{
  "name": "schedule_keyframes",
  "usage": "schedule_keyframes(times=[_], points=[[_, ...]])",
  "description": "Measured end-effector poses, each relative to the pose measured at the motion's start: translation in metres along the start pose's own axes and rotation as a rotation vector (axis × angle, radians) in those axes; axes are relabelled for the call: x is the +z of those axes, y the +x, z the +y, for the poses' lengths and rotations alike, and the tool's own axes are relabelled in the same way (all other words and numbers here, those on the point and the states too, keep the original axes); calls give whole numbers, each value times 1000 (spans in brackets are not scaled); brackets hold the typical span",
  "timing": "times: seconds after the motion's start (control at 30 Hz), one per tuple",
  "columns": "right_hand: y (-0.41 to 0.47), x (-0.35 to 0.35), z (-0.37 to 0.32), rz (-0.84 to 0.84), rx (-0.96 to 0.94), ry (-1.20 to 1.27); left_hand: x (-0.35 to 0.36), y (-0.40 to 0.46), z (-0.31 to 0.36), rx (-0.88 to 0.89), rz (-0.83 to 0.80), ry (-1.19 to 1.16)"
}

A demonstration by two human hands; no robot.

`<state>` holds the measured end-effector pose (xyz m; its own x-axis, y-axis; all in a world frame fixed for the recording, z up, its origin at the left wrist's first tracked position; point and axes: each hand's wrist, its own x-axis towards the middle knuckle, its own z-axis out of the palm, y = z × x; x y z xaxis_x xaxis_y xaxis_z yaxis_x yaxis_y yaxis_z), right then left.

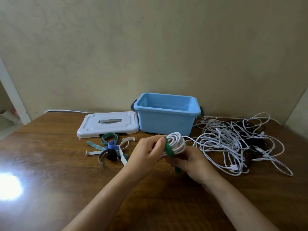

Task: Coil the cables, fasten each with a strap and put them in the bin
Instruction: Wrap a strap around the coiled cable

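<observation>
1. White cable coil (176, 143): held above the table (50, 155), near the middle, just in front of the blue bin (166, 112). One end trails right into the loose cable pile (238, 144).
2. Green strap (169, 148): wrapped over the coil; its free tail hangs below the right hand.
3. Left hand (146, 154): fingers curled, pinching coil and strap at the left side.
4. Right hand (191, 162): fingers curled under the coil, gripping it and the strap tail.
5. Spare straps (110, 148): heap just in front of the white lid (108, 124), left of the bin.
6. Handling note, as judgement: pull the tail snug round all loops, press it flat onto itself, and keep the left pinch until it holds, or loops may spring loose.
7. Bin: open, nothing visible inside, at the back edge.
</observation>
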<state>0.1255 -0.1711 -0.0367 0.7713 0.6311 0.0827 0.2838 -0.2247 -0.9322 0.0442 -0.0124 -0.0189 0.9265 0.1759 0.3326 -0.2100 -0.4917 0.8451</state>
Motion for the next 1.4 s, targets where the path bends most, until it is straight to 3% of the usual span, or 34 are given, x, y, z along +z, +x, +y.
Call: schedule_keyframes(times=[0.17,0.33,0.5,0.7,0.9,1.07,1.2,1.4], points=[[12,-17,14,-43,-142,-103,2,-1,-1,-29,-50,28],[8,-30,14,-289,-16,-4,-2,-2,-1,-40,61,-34],[5,-29,10,-334,1,9,-7,-3,5,-37,31,-160],[9,-33,5,-218,-12,-249,-1,-6,7,24,-187,-91],[8,-46,2,-191,18,-247,3,-4,0,27,-228,69],[-2,-50,-9,-218,122,-38,8,-2,-9,-6,-254,122],[2,-42,-3,-111,67,-54,11,-2,-13,-26,-253,121],[4,-26,0,190,-93,23,14,-2,-12,-48,-155,113]])
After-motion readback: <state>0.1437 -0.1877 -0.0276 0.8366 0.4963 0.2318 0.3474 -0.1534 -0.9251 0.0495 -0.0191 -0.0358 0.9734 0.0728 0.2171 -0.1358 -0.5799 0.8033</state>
